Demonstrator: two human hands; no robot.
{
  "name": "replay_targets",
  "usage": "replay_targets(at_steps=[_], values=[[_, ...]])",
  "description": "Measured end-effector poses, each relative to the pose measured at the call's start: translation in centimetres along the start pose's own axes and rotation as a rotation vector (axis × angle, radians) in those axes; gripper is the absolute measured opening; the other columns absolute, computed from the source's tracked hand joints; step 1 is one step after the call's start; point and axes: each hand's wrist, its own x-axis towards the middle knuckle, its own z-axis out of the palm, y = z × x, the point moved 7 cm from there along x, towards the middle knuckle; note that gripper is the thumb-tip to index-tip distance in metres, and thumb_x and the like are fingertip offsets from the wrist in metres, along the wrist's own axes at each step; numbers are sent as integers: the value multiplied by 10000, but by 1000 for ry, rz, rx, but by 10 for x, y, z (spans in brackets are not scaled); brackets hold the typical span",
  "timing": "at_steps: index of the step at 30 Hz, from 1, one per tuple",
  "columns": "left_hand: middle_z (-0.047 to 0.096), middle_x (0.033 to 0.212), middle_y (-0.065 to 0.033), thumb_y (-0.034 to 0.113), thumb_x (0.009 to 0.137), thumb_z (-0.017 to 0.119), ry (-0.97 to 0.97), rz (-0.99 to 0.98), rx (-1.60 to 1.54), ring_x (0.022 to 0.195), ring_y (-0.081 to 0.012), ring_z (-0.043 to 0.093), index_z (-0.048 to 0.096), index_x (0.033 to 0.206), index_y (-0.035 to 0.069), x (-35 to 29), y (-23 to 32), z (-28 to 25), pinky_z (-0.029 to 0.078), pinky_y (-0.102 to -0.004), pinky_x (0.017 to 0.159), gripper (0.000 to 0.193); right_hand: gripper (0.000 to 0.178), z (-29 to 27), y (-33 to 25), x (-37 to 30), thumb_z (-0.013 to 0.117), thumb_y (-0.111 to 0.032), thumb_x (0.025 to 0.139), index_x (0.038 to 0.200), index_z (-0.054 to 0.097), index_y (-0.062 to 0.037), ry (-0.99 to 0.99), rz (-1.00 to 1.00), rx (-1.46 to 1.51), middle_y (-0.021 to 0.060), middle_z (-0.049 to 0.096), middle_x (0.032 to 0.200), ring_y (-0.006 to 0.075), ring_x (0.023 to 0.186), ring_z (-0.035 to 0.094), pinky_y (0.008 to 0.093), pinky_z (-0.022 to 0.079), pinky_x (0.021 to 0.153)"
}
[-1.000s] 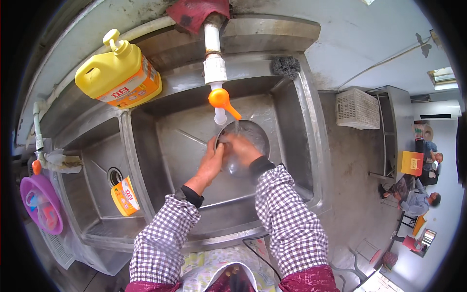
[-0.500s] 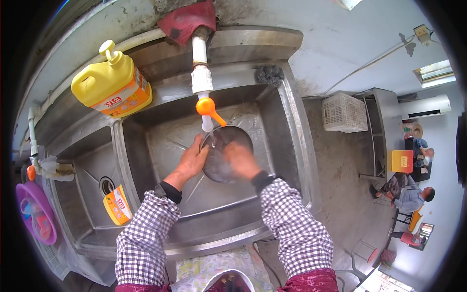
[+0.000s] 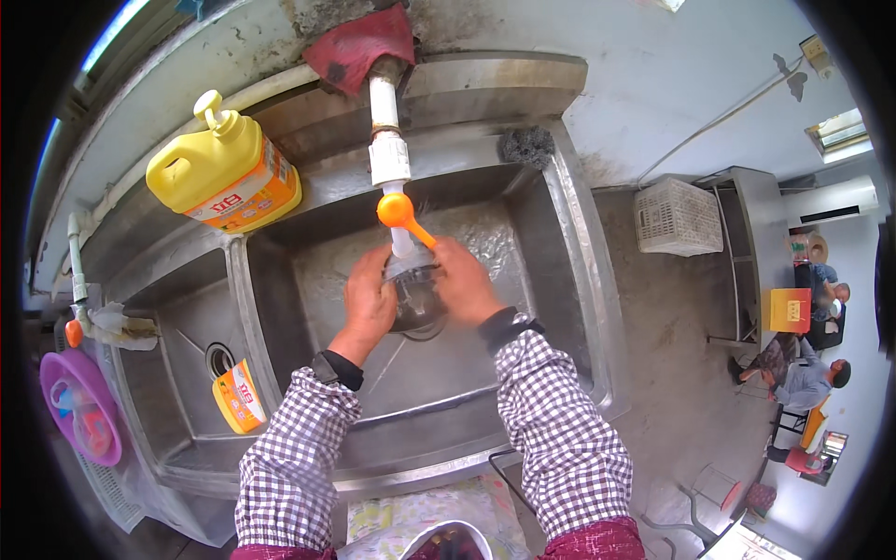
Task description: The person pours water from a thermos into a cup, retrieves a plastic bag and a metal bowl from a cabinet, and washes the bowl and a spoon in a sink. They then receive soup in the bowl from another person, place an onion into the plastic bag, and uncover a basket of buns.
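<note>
The left hand (image 3: 371, 303) and right hand (image 3: 464, 280) are clamping a metal bowl (image 3: 415, 297) between them under the tap (image 3: 399, 210), near the sink's (image 3: 569, 243) rear edge.

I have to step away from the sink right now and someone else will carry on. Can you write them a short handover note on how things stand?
Left hand: gripping the left side of the metal bowl.
Right hand: gripping the bowl's right side, fingers over its rim.
Bowl: held tilted in the right sink basin, directly under the white tap with the orange lever.
Yellow detergent jug stands on the ledge; steel scourer lies at the back corner.
Done: bowl is at the tap.
Left: whether the bowl is clean cannot be told; the bowl is not yet set down.
</note>
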Motion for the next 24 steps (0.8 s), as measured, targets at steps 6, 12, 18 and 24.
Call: replay_targets(at_steps=[6, 12, 18, 24], values=[[573, 1232, -144, 100, 948, 430, 255, -663, -789, 1163, -249, 521, 463, 1353, 23, -19, -45, 20, 410, -364, 995, 413, 378, 30, 79, -49, 434, -203, 926, 1171, 564, 54, 144, 813, 554, 209, 628, 986, 323, 999, 618, 414, 482, 905], [379, 1435, -127, 161, 979, 424, 467, -863, -1309, 1290, -266, 397, 213, 1484, 111, -63, -28, 69, 365, -440, 1058, 550, 358, 93, 20, -86, 450, -209, 939, 1191, 534, 32, 651, 1279, 1424, 159, 603, 1070, 314, 894, 650, 434, 557, 688], [464, 1378, -121, 127, 924, 502, -198, -917, -1099, 1256, -247, 464, 284, 1479, 80, -22, -36, 35, 376, -416, 1041, 598, 305, 27, 110, -95, 483, -178, 896, 1105, 607, 7, -25, 872, 375, 262, 613, 1124, 422, 913, 638, 476, 520, 810], [565, 1277, -119, 121, 937, 501, -389, -732, -591, 1194, -209, 497, 487, 1373, 55, -13, -64, 43, 377, -337, 1007, 442, 336, -10, 29, -26, 493, -193, 870, 1115, 634, -11, -378, 670, -171, 257, 659, 1038, 416, 1036, 607, 465, 464, 914]])
